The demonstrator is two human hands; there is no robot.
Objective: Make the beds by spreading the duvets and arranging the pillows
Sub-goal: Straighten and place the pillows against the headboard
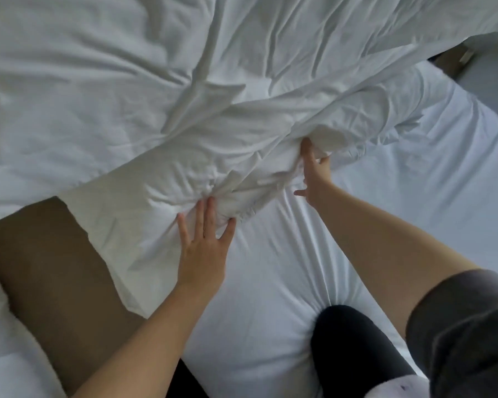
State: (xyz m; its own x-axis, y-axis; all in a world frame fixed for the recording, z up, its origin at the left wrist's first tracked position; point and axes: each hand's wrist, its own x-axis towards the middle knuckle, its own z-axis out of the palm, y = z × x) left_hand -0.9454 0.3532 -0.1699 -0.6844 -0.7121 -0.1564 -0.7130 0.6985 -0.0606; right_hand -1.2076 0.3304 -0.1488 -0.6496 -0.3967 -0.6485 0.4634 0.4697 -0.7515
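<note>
— Where is the duvet?
— The white duvet lies crumpled over the far part of the bed. Its bunched edge faces the person.
— And the hands?
— The left hand lies flat on that edge, fingers straight and spread. The right hand reaches into a fold with its fingertips hidden, so I cannot tell if it grips.
— Around them?
— There is bare white sheet, a black-clad knee pressing into it, and brown floor at the left.

Brown floor lies left of the left hand. Another brown patch shows far beyond the right hand. The light is soft and cool.
</note>
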